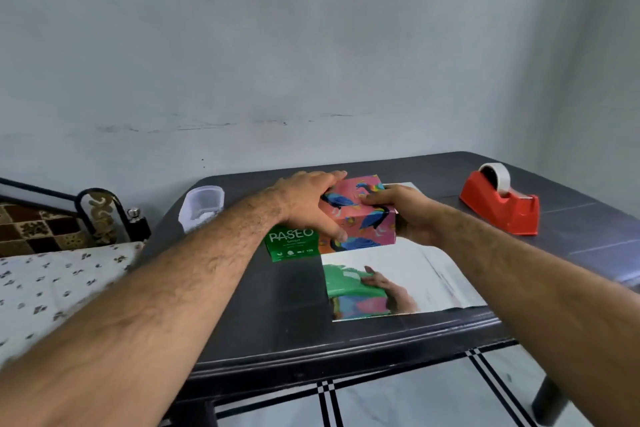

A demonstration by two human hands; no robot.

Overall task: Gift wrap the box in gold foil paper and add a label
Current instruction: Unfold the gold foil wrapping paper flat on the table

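We have the box (356, 218), pink with bright birds and a green end panel on the left, held between both hands over the far part of the foil sheet (408, 274). It seems to sit on or just above the sheet; we cannot tell which. Our left hand (308, 204) is curled over the box's left top edge, thumb down the near face. Our right hand (405, 215) grips the right end, fingers wrapped onto the top.

The sheet lies flat on the dark desk (277, 305), shiny side up and mirroring the box and a hand. In this light it looks silver rather than gold. The box's green end overhangs the sheet's left edge.

The step, as we judge it, is placing the box. To do it well, we should shift it right until it is centred, its long sides square with the sheet's edges. There should be enough foil near and far to meet over the top. Foil creases for good, so we should set the box down once rather than drag it.

The red tape dispenser (500, 204) waits to the far right, within reach for sealing. A clear plastic tub (202, 206) stands to the far left. We see no label.
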